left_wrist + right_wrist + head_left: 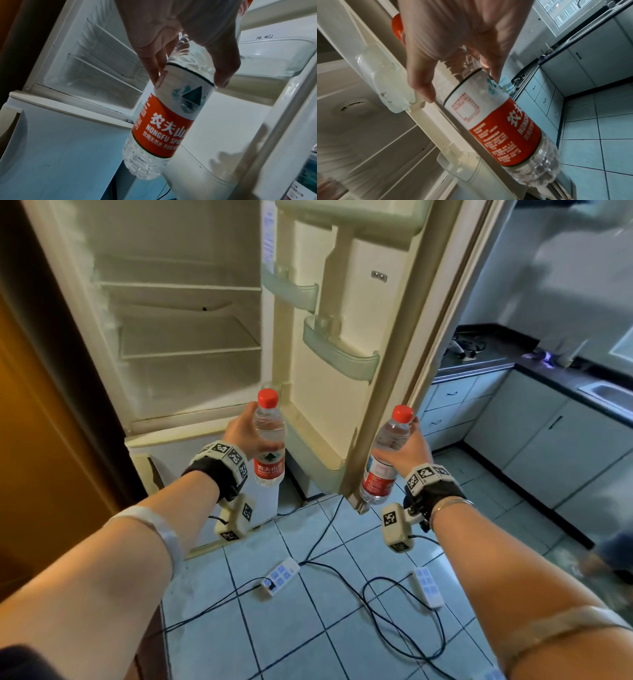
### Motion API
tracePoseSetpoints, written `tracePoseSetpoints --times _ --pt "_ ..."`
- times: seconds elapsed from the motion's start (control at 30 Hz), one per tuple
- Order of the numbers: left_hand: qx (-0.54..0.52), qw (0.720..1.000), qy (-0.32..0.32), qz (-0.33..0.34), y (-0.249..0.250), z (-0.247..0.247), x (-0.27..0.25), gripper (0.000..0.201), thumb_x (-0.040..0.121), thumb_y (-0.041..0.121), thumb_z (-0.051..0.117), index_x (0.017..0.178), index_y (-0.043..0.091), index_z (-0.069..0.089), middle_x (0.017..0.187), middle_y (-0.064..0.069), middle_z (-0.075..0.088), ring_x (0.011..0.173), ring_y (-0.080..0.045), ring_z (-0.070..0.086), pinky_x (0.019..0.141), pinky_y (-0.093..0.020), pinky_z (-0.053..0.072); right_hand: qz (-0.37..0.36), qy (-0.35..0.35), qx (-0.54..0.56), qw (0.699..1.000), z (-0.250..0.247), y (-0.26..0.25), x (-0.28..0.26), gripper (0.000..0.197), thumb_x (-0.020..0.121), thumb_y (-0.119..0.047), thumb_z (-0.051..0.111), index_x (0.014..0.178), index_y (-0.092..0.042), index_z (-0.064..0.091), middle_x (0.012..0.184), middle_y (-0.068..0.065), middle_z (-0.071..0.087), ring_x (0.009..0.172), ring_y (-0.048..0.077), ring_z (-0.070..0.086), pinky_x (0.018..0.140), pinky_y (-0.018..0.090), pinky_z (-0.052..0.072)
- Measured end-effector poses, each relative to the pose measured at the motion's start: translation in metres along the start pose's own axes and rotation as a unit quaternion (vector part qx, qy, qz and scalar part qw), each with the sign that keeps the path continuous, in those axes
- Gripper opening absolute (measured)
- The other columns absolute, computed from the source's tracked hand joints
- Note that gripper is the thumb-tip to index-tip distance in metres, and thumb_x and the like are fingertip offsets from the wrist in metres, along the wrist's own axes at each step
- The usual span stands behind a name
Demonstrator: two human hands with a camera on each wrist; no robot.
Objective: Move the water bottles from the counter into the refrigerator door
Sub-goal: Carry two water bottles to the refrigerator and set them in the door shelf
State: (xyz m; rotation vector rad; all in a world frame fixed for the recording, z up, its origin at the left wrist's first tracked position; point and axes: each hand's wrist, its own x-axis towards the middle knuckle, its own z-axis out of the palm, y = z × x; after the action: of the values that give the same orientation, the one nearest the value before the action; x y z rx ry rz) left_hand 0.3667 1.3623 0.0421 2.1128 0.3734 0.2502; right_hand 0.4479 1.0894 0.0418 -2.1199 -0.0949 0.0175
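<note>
The refrigerator (178,344) is standing open ahead of both hands, its bare interior shelves lying beyond the left hand. The refrigerator door (346,337) is swinging out between the two hands, its inner face turned toward the left one, with two pale green door bins (339,350) sitting above hand level and a lower door shelf (318,450) lying just to the right of the left hand. A dark kitchen counter (489,350) with white cabinets under it is running well beyond the right hand, on the far side of the door.

The left hand (246,433) is wrapping its fingers and thumb around the upper body of a red-capped Nongfu Spring water bottle (270,440), holding it upright in front of the open compartment, close beside the door's lower shelf. In the left wrist view the fingertips (223,77) are pressing at the top edge of the label. The right hand (407,446) is gripping a second water bottle (385,460) by its shoulder, tilted slightly, just at the door's outer edge.

Below both hands, two white power strips (279,575) with black cables are lying on the pale tiled floor (342,628).
</note>
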Motion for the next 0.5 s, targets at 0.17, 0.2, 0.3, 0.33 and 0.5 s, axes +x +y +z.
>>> tracePoseSetpoints --times 0.17,0.2,0.3,0.33,0.5 --pt "-0.003 1.0 -0.002 -0.004 0.003 0.009 0.022 0.08 0.064 0.015 0.081 0.131 0.016 0.037 0.124 -0.013 0.058 0.114 -0.032 0.056 0.096 -0.047 0.045 0.002 0.035 -0.011 0.999 -0.008 0.006 0.014 0.062 0.062 -0.016 0.08 0.115 -0.02 0.049 0.123 0.005 0.055 0.109 0.025 0.057 0.093 0.042 0.047" --pt "-0.008 1.0 -0.004 -0.003 0.005 0.011 0.027 0.079 0.063 0.015 0.081 0.129 0.017 0.038 0.123 -0.013 0.059 0.114 -0.032 0.056 0.097 -0.048 0.046 0.0 0.048 -0.014 0.999 -0.009 0.007 0.016 0.062 0.062 -0.016 0.081 0.115 -0.019 0.05 0.127 0.005 0.05 0.112 0.025 0.055 0.096 0.042 0.046" --pt "-0.013 1.0 -0.009 0.002 0.012 0.018 0.041 0.078 0.063 0.013 0.081 0.128 0.018 0.04 0.123 -0.011 0.059 0.114 -0.03 0.056 0.097 -0.048 0.045 -0.006 0.093 -0.019 0.996 -0.012 0.008 0.021 0.056 0.063 -0.017 0.079 0.111 -0.011 0.053 0.124 0.007 0.045 0.111 0.025 0.052 0.096 0.038 0.046" --pt "-0.017 1.0 -0.01 0.002 0.015 0.02 0.047 0.079 0.062 0.014 0.081 0.129 0.018 0.039 0.124 -0.011 0.059 0.115 -0.03 0.056 0.098 -0.049 0.045 -0.011 0.095 -0.017 0.995 -0.013 0.007 0.022 0.053 0.064 -0.017 0.079 0.11 -0.011 0.053 0.119 0.007 0.047 0.108 0.025 0.054 0.091 0.036 0.047" --pt "-0.015 1.0 0.012 0.009 0.031 0.03 0.074 0.079 0.059 0.016 0.083 0.126 0.016 0.041 0.122 -0.011 0.06 0.113 -0.031 0.057 0.095 -0.049 0.047 -0.034 0.048 0.022 0.998 -0.011 -0.005 0.034 0.046 0.062 -0.02 0.08 0.099 -0.024 0.054 0.112 0.001 0.057 0.103 0.023 0.059 0.093 0.045 0.049"
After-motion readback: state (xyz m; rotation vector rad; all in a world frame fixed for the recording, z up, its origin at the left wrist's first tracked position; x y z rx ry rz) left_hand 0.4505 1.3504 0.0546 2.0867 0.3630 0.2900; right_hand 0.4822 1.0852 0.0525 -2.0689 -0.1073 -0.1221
